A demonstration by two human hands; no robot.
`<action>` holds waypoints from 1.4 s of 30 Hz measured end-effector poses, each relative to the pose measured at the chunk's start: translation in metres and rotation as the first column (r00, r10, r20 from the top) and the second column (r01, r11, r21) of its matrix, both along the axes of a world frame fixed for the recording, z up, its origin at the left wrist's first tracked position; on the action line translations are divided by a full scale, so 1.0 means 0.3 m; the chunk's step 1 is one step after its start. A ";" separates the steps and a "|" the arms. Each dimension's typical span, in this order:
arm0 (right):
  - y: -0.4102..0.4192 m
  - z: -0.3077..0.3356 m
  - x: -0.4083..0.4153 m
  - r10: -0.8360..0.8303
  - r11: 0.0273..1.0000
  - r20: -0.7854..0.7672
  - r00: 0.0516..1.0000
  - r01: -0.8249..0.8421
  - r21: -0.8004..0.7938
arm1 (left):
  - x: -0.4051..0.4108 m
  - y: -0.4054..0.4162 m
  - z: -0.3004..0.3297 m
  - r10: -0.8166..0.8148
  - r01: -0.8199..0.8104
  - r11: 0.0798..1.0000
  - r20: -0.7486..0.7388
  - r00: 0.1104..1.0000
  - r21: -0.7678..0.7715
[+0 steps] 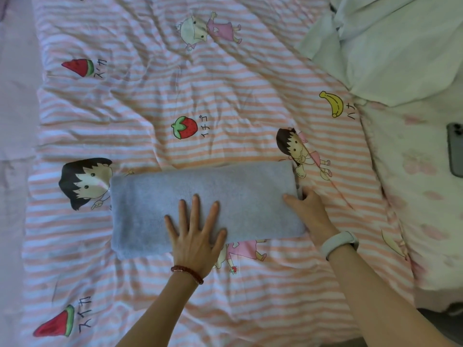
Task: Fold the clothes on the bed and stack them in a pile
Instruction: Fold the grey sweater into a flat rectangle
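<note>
garment: grey knit piece [200, 204], folded into a long flat rectangle, lying crosswise on the bed's striped cartoon quilt [225, 96], pretty much mid-frame and near the person

left hand [195, 236]: flat on the near long edge of the grey piece, fingers straight and spread, so that grip is apart, just pressing down; red bead bracelet [188, 271] on the wrist

right hand [309, 209]: at the right short edge, thumb on top and fingers curled around that end, so that grip is clamped on the fabric; white band [339, 242] on the wrist

edges: left short end a bit rounded, far long edge straight

open room: lots of bare quilt beyond the far edge and off to the left

right side: pale crumpled cloth [390, 46] up in the far right corner, phone [454, 151] on the floral sheet [413, 196], well apart from the grey piece
</note>
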State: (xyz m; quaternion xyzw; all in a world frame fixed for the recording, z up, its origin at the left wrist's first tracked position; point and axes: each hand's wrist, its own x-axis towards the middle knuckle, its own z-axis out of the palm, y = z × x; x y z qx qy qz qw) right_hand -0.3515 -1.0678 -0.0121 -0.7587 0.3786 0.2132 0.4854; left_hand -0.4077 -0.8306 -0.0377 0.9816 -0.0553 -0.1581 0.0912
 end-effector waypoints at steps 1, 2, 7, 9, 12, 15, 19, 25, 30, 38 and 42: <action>0.003 0.007 -0.004 0.006 1.000 0.024 1.000 -0.006 -0.007 | 0.004 0.002 -0.002 0.003 -0.003 1.000 -0.014 1.000 0.009; 0.007 0.018 -0.011 0.021 1.000 0.055 0.998 -0.020 -0.018 | 0.009 0.001 -0.003 0.004 -0.003 1.000 -0.015 1.000 0.014; 0.035 0.098 -0.042 0.118 0.991 0.157 0.980 -0.107 -0.079 | 0.034 0.003 -0.002 -0.123 0.121 0.992 0.053 0.991 0.038; 0.043 0.134 -0.042 0.180 0.979 0.204 0.962 -0.155 -0.133 | 0.053 0.010 -0.010 -0.120 0.119 0.992 0.026 0.992 0.043; 0.073 0.195 -0.025 0.224 0.975 0.236 0.946 -0.217 -0.054 | 0.078 0.010 -0.045 -0.102 0.110 0.987 -0.073 0.992 0.119; 0.127 0.248 -0.006 0.242 0.962 0.263 0.934 -0.266 0.056 | 0.104 0.003 -0.055 -0.094 0.114 0.986 -0.159 0.983 0.125; 0.246 0.301 0.022 0.265 0.939 0.384 0.884 -0.328 0.106 | 0.173 0.052 -0.002 -0.132 0.127 0.991 -0.275 0.952 -0.033; 0.512 0.326 0.046 0.334 0.873 0.517 0.788 -0.466 0.145 | 0.166 0.333 0.194 0.201 -0.769 -0.166 -0.785 0.586 -0.617; 0.809 0.213 0.016 0.613 0.737 0.457 0.644 -0.675 -0.037 | 0.064 0.520 0.188 0.200 -0.721 -0.520 -0.886 0.419 -0.458; 0.813 0.171 -0.039 0.606 0.697 0.600 0.522 -0.713 -0.083 | 0.075 0.476 0.164 0.509 -0.742 -0.135 -0.689 0.516 -0.656; 0.689 0.162 -0.010 0.719 0.694 0.574 0.391 -0.435 -0.574 | 0.064 0.394 0.135 0.638 -0.656 0.352 -0.342 0.690 -0.668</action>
